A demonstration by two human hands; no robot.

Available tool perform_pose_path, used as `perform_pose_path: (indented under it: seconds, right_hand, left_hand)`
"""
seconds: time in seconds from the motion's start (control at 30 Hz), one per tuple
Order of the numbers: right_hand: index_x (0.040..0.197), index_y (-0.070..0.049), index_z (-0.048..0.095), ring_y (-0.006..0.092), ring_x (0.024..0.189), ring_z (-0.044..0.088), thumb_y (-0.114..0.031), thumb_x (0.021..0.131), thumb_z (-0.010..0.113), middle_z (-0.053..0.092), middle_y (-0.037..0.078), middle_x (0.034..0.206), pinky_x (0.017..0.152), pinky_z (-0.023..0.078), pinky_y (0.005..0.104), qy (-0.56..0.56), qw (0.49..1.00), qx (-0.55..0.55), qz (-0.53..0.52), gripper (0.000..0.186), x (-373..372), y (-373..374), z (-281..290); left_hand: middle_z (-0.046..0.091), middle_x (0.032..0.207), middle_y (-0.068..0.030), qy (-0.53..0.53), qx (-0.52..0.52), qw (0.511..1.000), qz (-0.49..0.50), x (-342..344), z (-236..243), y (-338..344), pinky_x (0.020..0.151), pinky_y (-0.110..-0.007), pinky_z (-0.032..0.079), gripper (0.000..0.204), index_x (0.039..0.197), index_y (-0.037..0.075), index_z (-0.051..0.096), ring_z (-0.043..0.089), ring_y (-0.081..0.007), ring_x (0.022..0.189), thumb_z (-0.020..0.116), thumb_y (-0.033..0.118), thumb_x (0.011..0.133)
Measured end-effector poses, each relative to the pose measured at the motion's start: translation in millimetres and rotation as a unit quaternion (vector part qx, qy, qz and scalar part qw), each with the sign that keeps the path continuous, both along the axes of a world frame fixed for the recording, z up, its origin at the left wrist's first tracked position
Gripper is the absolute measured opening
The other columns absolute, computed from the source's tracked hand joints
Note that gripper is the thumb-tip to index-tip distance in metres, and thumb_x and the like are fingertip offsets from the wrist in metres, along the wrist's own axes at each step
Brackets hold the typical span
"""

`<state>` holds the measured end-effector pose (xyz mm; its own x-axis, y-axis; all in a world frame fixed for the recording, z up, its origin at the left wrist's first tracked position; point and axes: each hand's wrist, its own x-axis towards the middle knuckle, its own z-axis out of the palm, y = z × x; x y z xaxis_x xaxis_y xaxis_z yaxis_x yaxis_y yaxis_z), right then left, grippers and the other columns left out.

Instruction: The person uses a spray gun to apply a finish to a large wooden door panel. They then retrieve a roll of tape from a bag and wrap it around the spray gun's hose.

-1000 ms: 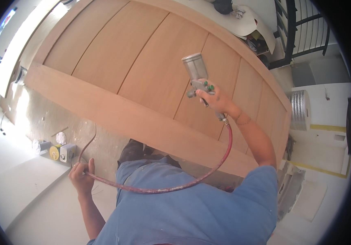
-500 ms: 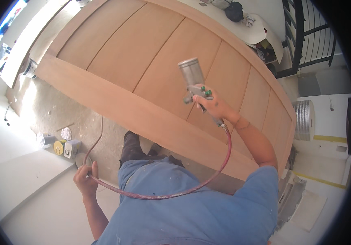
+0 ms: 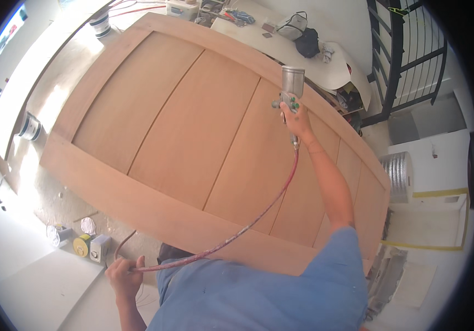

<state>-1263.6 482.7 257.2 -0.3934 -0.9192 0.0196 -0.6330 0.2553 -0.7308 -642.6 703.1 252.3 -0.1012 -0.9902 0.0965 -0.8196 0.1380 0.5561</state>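
Spraying step, judging by grip: right hand [image 3: 297, 118] clamped on silver metal spray gun [image 3: 291, 88] over large paneled wooden door [image 3: 193, 127], 1 o'clock. Left hand [image 3: 125, 276] clamped on red hose [image 3: 248, 226], 7 o'clock. Next pass needs hose slack.

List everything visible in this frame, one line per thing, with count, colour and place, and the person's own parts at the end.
Panelled wooden door: one, light brown, lying flat across the middle.
Metal spray gun with cup: one, silver with green knobs, over the door's far right part.
Red air hose: one, running from the gun to the near left.
Paint tins: two, white with dark bands, left and top left of the door.
Small cans and box: a few, yellow, silver, white, on the floor near left.
Cluttered white table: one, top right.
Black railing: one, far right.
Left hand: gripping the hose.
Right hand: holding the spray gun.
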Motion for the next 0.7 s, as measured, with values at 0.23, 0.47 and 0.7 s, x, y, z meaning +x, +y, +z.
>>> perform_pose_path:
  seconds: [0.23,0.47,0.7]
  right_hand:
    - [0.143,-0.012,0.062,0.045,0.115,0.069,-0.045,0.102,0.06,0.074,0.023,0.123,0.099,0.054,0.0521,0.173,0.981,-0.065,-0.065,0.053,-9,-80,-25]
    - [0.143,-0.011,0.062,0.0191,0.08,0.073,-0.033,0.103,0.065,0.076,0.009,0.095,0.072,0.058,0.0362,0.005,0.999,0.042,0.005,0.045,39,-64,13]
    - [0.143,-0.005,0.061,0.0066,0.071,0.059,-0.026,0.105,0.067,0.065,-0.002,0.083,0.065,0.052,0.0276,-0.146,0.977,0.084,0.128,0.044,103,35,18]
  left_hand:
    - [0.056,0.059,-0.0049,0.023,0.011,0.999,-0.046,7,-4,-55,0.055,-0.04,0.043,0.033,0.065,0.008,0.064,0.057,-0.0281,0.054,0.094,0.019,0.075]
    - [0.059,0.061,-0.0067,0.042,-0.01,0.999,-0.019,32,-18,-59,0.056,-0.04,0.044,0.032,0.067,0.006,0.064,0.058,-0.0277,0.055,0.092,0.015,0.078]
    - [0.059,0.062,-0.0077,0.031,-0.042,0.998,0.017,51,-12,-26,0.052,-0.039,0.042,0.033,0.067,0.006,0.062,0.057,-0.0268,0.054,0.091,0.014,0.081]
